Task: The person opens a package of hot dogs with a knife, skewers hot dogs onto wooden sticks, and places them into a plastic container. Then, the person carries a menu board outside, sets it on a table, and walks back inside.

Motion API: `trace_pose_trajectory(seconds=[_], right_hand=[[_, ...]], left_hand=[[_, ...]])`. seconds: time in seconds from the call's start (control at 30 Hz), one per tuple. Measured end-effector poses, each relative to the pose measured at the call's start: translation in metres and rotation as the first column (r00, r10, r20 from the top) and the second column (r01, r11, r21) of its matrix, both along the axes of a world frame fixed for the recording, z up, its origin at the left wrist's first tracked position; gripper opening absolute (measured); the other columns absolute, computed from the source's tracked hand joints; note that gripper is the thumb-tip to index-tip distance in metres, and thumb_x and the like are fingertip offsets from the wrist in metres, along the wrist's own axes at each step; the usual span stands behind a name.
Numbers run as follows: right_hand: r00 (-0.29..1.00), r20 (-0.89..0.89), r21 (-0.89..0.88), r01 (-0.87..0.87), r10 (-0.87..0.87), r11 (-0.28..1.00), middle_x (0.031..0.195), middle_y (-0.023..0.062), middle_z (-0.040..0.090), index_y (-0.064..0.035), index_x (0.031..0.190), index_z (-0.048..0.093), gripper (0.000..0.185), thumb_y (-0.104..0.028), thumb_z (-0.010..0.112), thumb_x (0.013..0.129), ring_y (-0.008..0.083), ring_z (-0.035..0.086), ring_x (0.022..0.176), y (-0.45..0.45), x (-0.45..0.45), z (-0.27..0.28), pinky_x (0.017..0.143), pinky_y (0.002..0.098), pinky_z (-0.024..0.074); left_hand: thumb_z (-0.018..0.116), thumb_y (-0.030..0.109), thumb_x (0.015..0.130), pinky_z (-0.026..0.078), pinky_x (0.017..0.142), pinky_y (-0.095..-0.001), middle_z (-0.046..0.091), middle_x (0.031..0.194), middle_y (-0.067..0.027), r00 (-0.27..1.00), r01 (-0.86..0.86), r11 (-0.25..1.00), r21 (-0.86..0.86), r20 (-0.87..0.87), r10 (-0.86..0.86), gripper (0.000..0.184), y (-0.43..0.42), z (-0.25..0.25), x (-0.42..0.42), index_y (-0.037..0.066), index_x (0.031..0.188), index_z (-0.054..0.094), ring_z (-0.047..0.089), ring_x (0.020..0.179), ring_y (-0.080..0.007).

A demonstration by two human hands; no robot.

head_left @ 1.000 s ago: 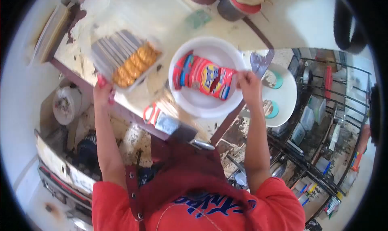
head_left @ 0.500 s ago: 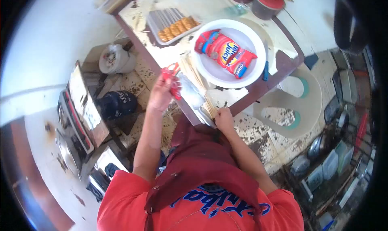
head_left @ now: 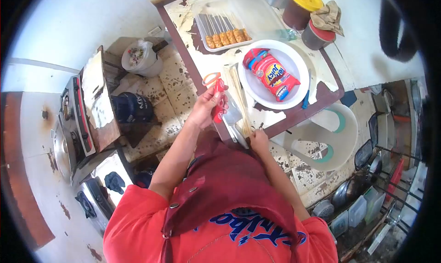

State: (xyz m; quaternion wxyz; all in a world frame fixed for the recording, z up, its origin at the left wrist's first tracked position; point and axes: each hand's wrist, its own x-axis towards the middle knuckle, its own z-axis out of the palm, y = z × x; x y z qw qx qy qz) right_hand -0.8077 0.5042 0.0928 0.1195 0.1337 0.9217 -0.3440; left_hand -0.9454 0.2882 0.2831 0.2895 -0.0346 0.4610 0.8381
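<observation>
My left hand (head_left: pixel 207 109) is closed around a narrow red piece with pale print, like a strip of packaging (head_left: pixel 217 112), held over the table's near left edge. Beside it lie the orange handles of scissors (head_left: pixel 211 78). At the front edge, my right hand (head_left: pixel 260 141) is curled closed; a small dark tip sticks up from it, and what it grips is unclear. Next to it, thin wooden skewers (head_left: pixel 235 87) lie in a bundle, beside a clear plastic bag (head_left: pixel 232 113). A white basin (head_left: pixel 302 65) holds a red hot dog pack (head_left: pixel 274 74).
A tray (head_left: pixel 202 29) of skewered orange-brown food sits farther back. A blue-handled knife (head_left: pixel 306 99) lies right of the basin. Lidded containers (head_left: pixel 303 6) stand at the far right corner. On the left are a stove (head_left: pixel 81 111) and a bucket (head_left: pixel 141 60); a stool (head_left: pixel 342 136) stands right.
The view has shifted, so the table shows farther right and more of its back is visible. My left hand has turned the red piece more upright. My right hand stays at the table edge.
</observation>
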Motion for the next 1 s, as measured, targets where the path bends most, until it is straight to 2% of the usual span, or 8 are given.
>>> trace_pose_trajectory(seconds=[0.1,0.27,0.37,0.43,0.63,0.8,0.9,1.0], right_hand=[[0.979,0.079,-0.182,0.201,-0.189,0.963,0.072,0.0169,0.062,-0.0015,0.068,0.061,0.019,-0.020,0.064,0.073,0.0311,0.062,0.072,0.005,0.016,0.032,0.068,0.0402,0.0485],[0.943,0.103,-0.203,0.332,-0.317,0.921,0.078,0.0110,0.064,-0.0014,0.082,0.061,0.017,-0.017,0.066,0.077,0.0212,0.061,0.068,0.037,0.097,0.069,0.064,0.0314,0.0498],[0.735,0.139,-0.481,0.636,-0.664,0.603,0.088,0.0090,0.062,-0.0017,0.085,0.057,0.004,-0.004,0.060,0.082,0.0178,0.060,0.078,0.053,0.136,0.118,0.074,0.0294,0.0515],[0.513,0.059,-0.892,0.412,-0.857,0.185,0.109,0.0191,0.059,-0.0030,0.083,0.055,0.004,0.001,0.056,0.084,0.0259,0.058,0.101,0.077,0.149,0.154,0.087,0.0365,0.0496],[0.421,-0.277,-0.925,0.126,-0.864,0.358,0.087,0.0076,0.058,-0.0037,0.092,0.053,0.006,-0.003,0.053,0.086,0.0183,0.058,0.079,0.101,0.105,0.269,0.078,0.0375,0.0495],[0.566,-0.069,-0.939,0.240,-0.821,0.245,0.085,0.0077,0.057,-0.0040,0.101,0.052,0.013,-0.005,0.052,0.088,0.0170,0.057,0.072,0.023,0.010,0.257,0.068,0.0371,0.0504],[0.910,-0.061,-0.567,0.308,-0.411,0.764,0.071,0.0088,0.061,-0.0020,0.098,0.056,0.015,-0.014,0.049,0.092,0.0206,0.060,0.061,-0.054,-0.022,0.238,0.059,0.0356,0.0489],[0.956,-0.278,-0.325,-0.008,-0.088,0.946,0.076,0.0190,0.062,-0.0010,0.095,0.056,0.019,-0.016,0.045,0.092,0.0347,0.061,0.066,-0.090,-0.043,0.252,0.061,0.0415,0.0468]], left_hand=[[0.039,0.036,0.097,0.049,0.068,-0.0303,0.054,0.088,-0.0056,0.973,-0.014,0.987,0.158,0.231,-0.023,0.040,-0.018,-0.010,-0.006,0.006,0.122,0.045,0.055,0.074,-0.0168],[0.039,0.028,0.097,0.047,0.065,-0.0270,0.053,0.090,-0.0075,0.940,-0.092,0.977,0.191,0.342,0.021,0.037,-0.029,-0.009,-0.011,0.004,0.125,0.042,0.052,0.075,-0.0161],[0.041,0.026,0.097,0.048,0.063,-0.0259,0.055,0.091,-0.0080,0.935,-0.092,0.966,0.240,0.354,0.001,0.031,-0.036,-0.013,-0.018,0.005,0.118,0.045,0.053,0.073,-0.0159],[0.042,0.026,0.096,0.047,0.061,-0.0253,0.055,0.089,-0.0072,0.931,-0.073,0.961,0.265,0.364,-0.030,0.028,-0.038,-0.013,-0.018,0.005,0.115,0.046,0.052,0.071,-0.0155],[0.041,0.038,0.096,0.044,0.056,-0.0239,0.049,0.078,-0.0028,0.904,-0.034,0.819,0.573,0.367,-0.219,0.037,-0.023,-0.010,-0.031,0.004,0.111,0.047,0.047,0.064,-0.0130],[0.042,0.033,0.096,0.046,0.057,-0.0240,0.050,0.079,-0.0049,0.849,-0.286,0.897,0.337,0.523,0.074,0.031,-0.003,0.019,-0.054,0.002,0.101,0.047,0.048,0.064,-0.0127],[0.044,0.024,0.094,0.046,0.055,-0.0233,0.050,0.078,-0.0050,0.869,-0.288,0.821,0.493,0.495,0.008,0.018,-0.015,0.007,-0.076,0.006,0.098,0.046,0.047,0.062,-0.0114],[0.041,0.029,0.097,0.044,0.052,-0.0226,0.048,0.075,-0.0035,0.923,-0.234,0.745,0.625,0.383,-0.031,0.019,-0.025,0.003,-0.092,0.012,0.101,0.046,0.045,0.059,-0.0101]])
